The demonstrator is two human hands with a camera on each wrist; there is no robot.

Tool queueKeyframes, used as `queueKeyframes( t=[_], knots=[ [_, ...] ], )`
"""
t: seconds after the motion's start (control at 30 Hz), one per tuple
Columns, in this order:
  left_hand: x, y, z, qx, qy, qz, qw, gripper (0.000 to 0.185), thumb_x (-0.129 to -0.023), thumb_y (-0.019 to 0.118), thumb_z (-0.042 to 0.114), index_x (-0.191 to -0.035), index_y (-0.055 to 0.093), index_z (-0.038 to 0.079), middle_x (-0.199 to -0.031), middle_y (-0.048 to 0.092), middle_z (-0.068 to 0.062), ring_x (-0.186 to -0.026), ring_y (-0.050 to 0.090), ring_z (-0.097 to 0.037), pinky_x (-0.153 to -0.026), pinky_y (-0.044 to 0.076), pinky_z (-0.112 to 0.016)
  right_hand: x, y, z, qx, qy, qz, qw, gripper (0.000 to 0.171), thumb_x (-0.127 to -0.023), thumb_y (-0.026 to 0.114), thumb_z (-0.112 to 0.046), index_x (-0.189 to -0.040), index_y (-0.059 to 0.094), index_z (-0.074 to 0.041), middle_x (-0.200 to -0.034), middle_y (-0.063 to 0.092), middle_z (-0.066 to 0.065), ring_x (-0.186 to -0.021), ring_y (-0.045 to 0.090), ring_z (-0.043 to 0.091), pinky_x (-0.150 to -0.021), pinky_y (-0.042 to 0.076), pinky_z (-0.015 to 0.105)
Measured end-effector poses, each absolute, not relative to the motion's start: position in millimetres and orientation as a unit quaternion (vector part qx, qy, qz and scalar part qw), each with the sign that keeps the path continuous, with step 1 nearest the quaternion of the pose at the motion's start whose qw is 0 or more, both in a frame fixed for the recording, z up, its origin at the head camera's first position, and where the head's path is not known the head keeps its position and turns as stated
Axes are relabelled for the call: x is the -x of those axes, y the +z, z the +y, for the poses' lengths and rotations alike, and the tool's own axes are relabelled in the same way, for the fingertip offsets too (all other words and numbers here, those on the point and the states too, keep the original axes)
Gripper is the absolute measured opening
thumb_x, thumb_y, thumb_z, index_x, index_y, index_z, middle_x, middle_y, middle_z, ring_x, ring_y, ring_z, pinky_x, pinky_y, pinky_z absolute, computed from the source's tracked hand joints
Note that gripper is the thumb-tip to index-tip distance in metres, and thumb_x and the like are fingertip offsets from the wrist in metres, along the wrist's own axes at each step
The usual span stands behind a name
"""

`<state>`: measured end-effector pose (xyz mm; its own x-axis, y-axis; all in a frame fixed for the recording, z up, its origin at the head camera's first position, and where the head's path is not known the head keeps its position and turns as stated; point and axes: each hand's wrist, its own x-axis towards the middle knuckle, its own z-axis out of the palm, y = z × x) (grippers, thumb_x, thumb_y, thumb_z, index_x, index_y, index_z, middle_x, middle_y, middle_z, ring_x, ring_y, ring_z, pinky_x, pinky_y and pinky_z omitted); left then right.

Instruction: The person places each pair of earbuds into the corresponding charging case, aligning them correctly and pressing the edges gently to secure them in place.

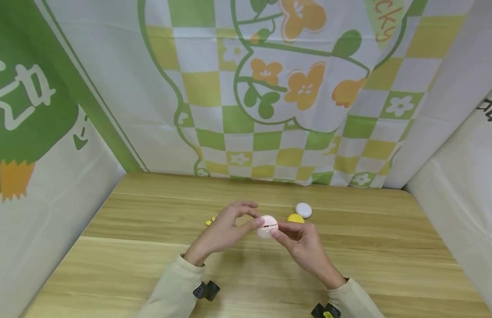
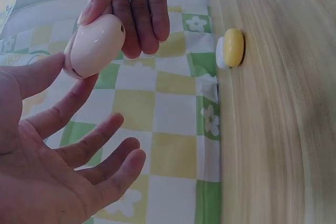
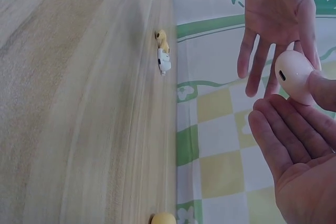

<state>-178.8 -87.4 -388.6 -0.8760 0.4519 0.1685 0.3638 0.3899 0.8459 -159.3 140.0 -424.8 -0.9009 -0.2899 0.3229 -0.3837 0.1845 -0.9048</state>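
Note:
A round, glossy pale pink earbud charging case (image 1: 267, 232) is held up over the table between both hands. My left hand (image 1: 226, 226) pinches its left side with thumb and index finger, the other fingers spread apart in the left wrist view. From the right, my right hand (image 1: 307, 247) grips the case between thumb and index finger. A dark line shows along the seam between lid and base in the head view. A small dark slot marks the case (image 3: 294, 76) in the right wrist view.
A white round case (image 1: 303, 210) and a yellow round case (image 1: 295, 218) lie together behind my right hand. Beyond my left hand are a small yellow earbud (image 3: 160, 36) and a white earbud (image 3: 164, 61). Patterned cloth (image 1: 269, 145) hangs behind the wooden table (image 1: 150, 265).

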Motion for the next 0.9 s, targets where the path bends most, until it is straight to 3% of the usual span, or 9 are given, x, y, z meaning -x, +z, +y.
queueKeyframes(
  t=[0.3, 0.6, 0.7, 0.9],
  knots=[
    [175.7, -390.3, -86.9, -0.247, 0.48, 0.841, 0.034, 0.027, -0.097, 0.071, 0.034, -0.111, 0.073, 0.011, -0.145, 0.052, -0.013, -0.137, 0.043, -0.039, -0.108, 0.035, -0.066, 162.2, -424.1, 142.9, -0.215, 0.613, -0.759, 0.042, 0.021, -0.095, 0.071, -0.005, -0.113, 0.073, 0.007, -0.1, 0.076, 0.014, -0.09, 0.072, 0.015, -0.078, 0.059, 0.028],
    [177.2, -393.8, -86.9, -0.254, 0.492, 0.833, 0.028, 0.018, -0.099, 0.069, 0.029, -0.102, 0.072, 0.012, -0.141, 0.055, -0.013, -0.135, 0.046, -0.038, -0.105, 0.04, -0.063, 162.7, -420.3, 142.4, -0.202, 0.6, -0.774, 0.027, 0.031, -0.095, 0.073, -0.012, -0.12, 0.071, 0.005, -0.111, 0.074, 0.015, -0.101, 0.072, 0.021, -0.085, 0.058, 0.031],
    [177.5, -394.1, -86.9, -0.248, 0.496, 0.831, 0.035, 0.018, -0.099, 0.067, 0.028, -0.101, 0.072, 0.011, -0.141, 0.055, -0.013, -0.135, 0.046, -0.038, -0.104, 0.041, -0.063, 163.0, -419.7, 142.0, -0.23, 0.553, -0.798, 0.068, 0.04, -0.09, 0.079, -0.013, -0.126, 0.068, 0.002, -0.12, 0.071, 0.013, -0.11, 0.069, 0.023, -0.092, 0.055, 0.037],
    [178.4, -396.7, -85.6, -0.238, 0.498, 0.832, 0.048, 0.025, -0.102, 0.064, 0.031, -0.101, 0.072, 0.007, -0.141, 0.055, -0.017, -0.134, 0.046, -0.041, -0.105, 0.04, -0.064, 166.8, -422.3, 142.1, -0.329, 0.396, -0.83, 0.215, 0.072, -0.071, 0.094, -0.018, -0.132, 0.063, 0.002, -0.13, 0.066, 0.016, -0.118, 0.065, 0.031, -0.095, 0.054, 0.043]
  ],
)
